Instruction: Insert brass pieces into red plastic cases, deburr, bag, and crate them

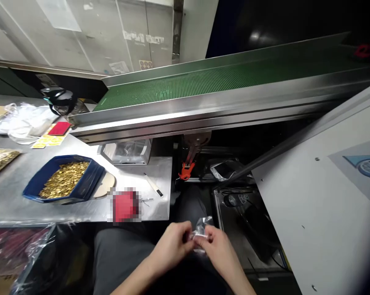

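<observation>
Both of my hands meet low in the middle, above my lap. My left hand (172,243) and my right hand (217,245) pinch a small clear plastic bag (201,229) between their fingertips. The bag is crumpled and I cannot make out what is inside it. A blue tray (89,184) heaped with small gold parts (64,178) stands on the steel table (16,196) to the left, well away from my hands.
A green conveyor belt (209,80) in a steel frame runs across above the table. A red object (125,205), a white pen-like tool (153,185), clear bags (22,119) and yellow and red cards (54,134) lie on the table. A white panel (329,196) slants on the right.
</observation>
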`<move>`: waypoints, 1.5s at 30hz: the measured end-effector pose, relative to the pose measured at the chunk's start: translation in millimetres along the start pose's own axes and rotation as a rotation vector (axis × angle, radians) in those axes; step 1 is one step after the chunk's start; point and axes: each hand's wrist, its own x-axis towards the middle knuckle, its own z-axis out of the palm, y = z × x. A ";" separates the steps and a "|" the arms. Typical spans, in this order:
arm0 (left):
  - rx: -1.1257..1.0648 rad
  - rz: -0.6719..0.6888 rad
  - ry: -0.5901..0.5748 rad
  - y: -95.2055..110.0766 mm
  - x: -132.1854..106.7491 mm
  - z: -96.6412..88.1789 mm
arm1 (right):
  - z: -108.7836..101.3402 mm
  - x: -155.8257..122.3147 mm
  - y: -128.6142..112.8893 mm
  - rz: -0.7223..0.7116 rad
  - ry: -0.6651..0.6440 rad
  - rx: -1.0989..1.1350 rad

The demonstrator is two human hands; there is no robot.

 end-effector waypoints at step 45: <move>-0.450 -0.567 0.653 -123.8 -164.8 -40.8 | 78.4 -21.1 -128.4 -0.511 -0.414 -0.079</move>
